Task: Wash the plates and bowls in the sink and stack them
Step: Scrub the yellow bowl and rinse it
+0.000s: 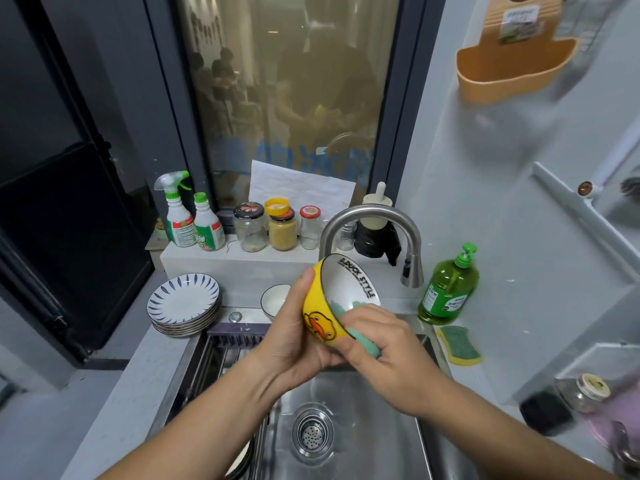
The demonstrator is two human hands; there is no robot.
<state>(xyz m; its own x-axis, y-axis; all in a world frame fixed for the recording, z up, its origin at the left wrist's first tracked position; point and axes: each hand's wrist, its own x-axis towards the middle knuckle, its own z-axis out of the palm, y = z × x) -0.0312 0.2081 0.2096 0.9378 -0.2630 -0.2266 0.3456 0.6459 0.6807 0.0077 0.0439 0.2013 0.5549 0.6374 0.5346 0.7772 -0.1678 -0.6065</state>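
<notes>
Over the sink [349,396]: left hand [294,344] grips a yellow duck bowl [332,299], tilted on its side w/ mouth facing right. Right hand [388,355] pinches a green sponge [360,334] over the bowl's rim, fingers inside, thumb outside. Stack of plates [185,306] sits on counter at left; white bowl [275,301] beside it, behind the hands.

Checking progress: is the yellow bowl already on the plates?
No, the left hand holds the bowl over the sink while the right hand scrubs it with a sponge.
</notes>
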